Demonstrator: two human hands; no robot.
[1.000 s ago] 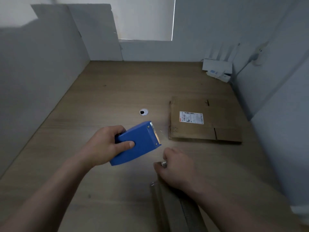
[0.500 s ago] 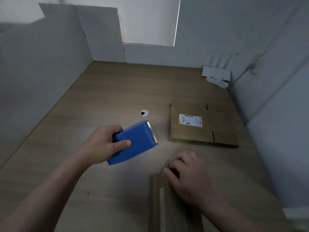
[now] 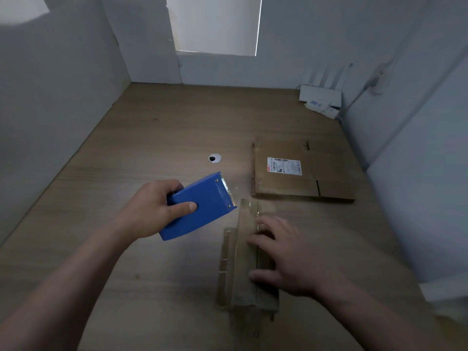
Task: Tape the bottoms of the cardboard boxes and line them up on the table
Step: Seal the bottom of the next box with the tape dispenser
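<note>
One brown cardboard box (image 3: 243,262) is pressed down, near on the wooden surface (image 3: 164,127), by the open right grip (image 3: 286,259); a blue plastic tape dispenser (image 3: 202,206) is clasped by the left grip (image 3: 154,209). Bottom taping is judged underway; tape smoothing is called for next.

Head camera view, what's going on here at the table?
A person is taping cardboard boxes. The left hand grips a blue tape dispenser over the wooden table, its toothed edge near the closer box. The right hand presses flat on that box. A second, flattened box with a label lies farther back.
</note>
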